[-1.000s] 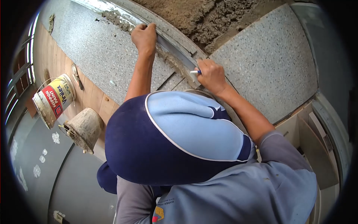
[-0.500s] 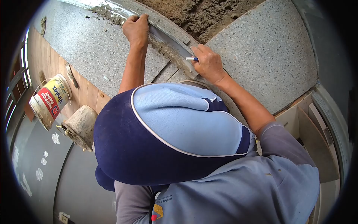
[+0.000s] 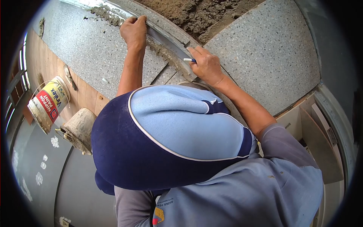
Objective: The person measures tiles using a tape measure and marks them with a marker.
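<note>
My left hand (image 3: 134,33) is closed in a pinch at the far end of a long grey strip (image 3: 162,37); its fingertips are partly hidden. The strip runs beside a ridge of wet mortar (image 3: 168,57) along the edge of the speckled grey slab (image 3: 98,49). At the strip's near end, my right hand (image 3: 207,66) is closed around a blue pen with a white end (image 3: 188,59). Its fingertips rest close to a small dark piece (image 3: 187,44) on the pale edging.
A paint bucket (image 3: 51,100) and a mortar-stained bucket (image 3: 77,126) stand at left, near a trowel-like tool (image 3: 70,77). Rough soil (image 3: 204,17) lies beyond the edging. Another speckled slab (image 3: 268,53) is at right. A cap (image 3: 181,132) covers the middle.
The whole view has shifted slightly, placing both hands a little farther left in the picture. Both keep nearly the same pose, the pen still in my right hand.
</note>
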`<state>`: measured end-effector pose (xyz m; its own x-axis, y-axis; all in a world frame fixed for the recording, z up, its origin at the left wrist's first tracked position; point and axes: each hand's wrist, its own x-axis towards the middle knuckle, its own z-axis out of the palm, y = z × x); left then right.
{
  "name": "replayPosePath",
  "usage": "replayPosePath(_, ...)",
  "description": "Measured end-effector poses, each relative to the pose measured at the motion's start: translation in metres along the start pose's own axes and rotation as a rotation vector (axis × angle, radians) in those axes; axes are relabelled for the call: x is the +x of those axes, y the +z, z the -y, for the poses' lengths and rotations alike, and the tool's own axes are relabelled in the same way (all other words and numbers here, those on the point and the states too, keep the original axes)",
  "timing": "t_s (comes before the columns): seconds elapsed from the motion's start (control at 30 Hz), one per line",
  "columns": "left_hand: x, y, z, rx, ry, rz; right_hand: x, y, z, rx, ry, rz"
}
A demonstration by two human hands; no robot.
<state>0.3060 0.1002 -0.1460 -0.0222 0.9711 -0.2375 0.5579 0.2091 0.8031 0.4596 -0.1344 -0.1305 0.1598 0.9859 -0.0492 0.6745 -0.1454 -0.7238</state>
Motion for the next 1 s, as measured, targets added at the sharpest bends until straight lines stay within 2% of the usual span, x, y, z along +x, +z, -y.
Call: replayPosePath(1.0,0.0028,-0.0071,-0.0017,-0.033,-0.055,0.087,0.0037,-0.0001,-0.0013,0.028,0.003,0.027)
